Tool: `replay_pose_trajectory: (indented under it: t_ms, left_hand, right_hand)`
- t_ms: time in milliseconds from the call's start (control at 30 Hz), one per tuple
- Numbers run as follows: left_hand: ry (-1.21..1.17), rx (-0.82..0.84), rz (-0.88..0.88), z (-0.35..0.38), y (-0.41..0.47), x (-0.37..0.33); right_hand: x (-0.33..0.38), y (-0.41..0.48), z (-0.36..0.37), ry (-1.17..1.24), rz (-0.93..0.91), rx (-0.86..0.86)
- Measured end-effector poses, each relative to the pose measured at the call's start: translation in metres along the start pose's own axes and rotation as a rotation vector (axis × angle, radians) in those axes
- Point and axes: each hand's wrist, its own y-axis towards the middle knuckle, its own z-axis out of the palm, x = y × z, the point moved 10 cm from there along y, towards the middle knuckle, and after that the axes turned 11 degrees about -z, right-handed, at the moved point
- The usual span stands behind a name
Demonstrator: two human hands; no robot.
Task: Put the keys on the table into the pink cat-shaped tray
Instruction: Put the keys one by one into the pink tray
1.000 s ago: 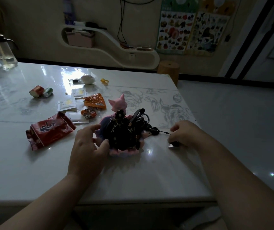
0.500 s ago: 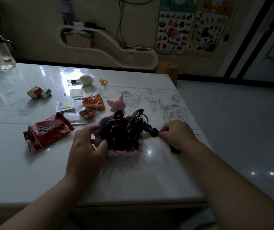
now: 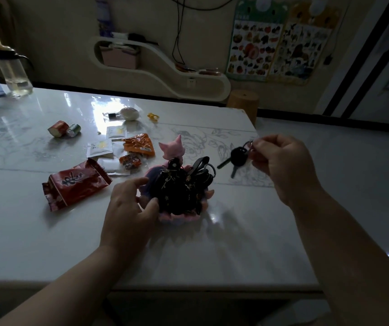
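Observation:
The pink cat-shaped tray (image 3: 174,148) stands mid-table, piled with dark key bunches and straps (image 3: 184,184). My left hand (image 3: 131,203) rests against the tray's left front edge, fingers curled around its rim. My right hand (image 3: 283,161) is raised to the right of the tray, above the table, pinching the ring of a black-headed key bunch (image 3: 237,157). Its keys dangle down to the left, clear of the tabletop.
Snack packets lie left of the tray: a red bag (image 3: 75,182), an orange one (image 3: 139,144), white sachets (image 3: 100,148). Two small cans (image 3: 65,129) and a water bottle (image 3: 12,69) stand farther left. The table's right edge (image 3: 268,165) runs under my right hand.
My right hand closed on the keys lying right of the tray and lifted them off the table, up and to the right. My left hand stayed at the tray.

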Motion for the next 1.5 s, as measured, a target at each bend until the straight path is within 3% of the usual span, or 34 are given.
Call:
replay_pose_trajectory:
  t_ms: [200, 400, 500, 667, 867, 1233, 1500]
  left_hand:
    - [-0.006, 0.010, 0.010, 0.001, -0.001, -0.003]
    - [-0.066, 0.007, -0.017, -0.002, -0.003, 0.001]
    - [-0.092, 0.016, -0.019, -0.003, -0.002, 0.003]
    - [-0.093, 0.016, -0.016, -0.004, -0.002, 0.002]
    - [-0.078, 0.025, -0.009, -0.004, -0.003, 0.000]
    - [-0.050, 0.034, 0.012, -0.005, -0.004, -0.004]
    - [-0.053, 0.043, 0.006, -0.004, -0.003, -0.004]
  right_hand:
    - [0.037, -0.018, 0.041, 0.366, 0.065, 0.136]
    - [0.041, -0.044, 0.113, 0.427, 0.129, 0.337]
    - [0.025, -0.053, 0.136, 0.457, 0.215, 0.359]
    - [-0.009, -0.047, 0.132, 0.221, 0.248, 0.296]
    - [-0.002, -0.034, 0.111, -0.141, -0.001, 0.243]
    - [0.016, -0.038, 0.129, -0.364, -0.239, 0.292]
    - [0.028, -0.042, 0.125, -0.393, -0.378, 0.325]
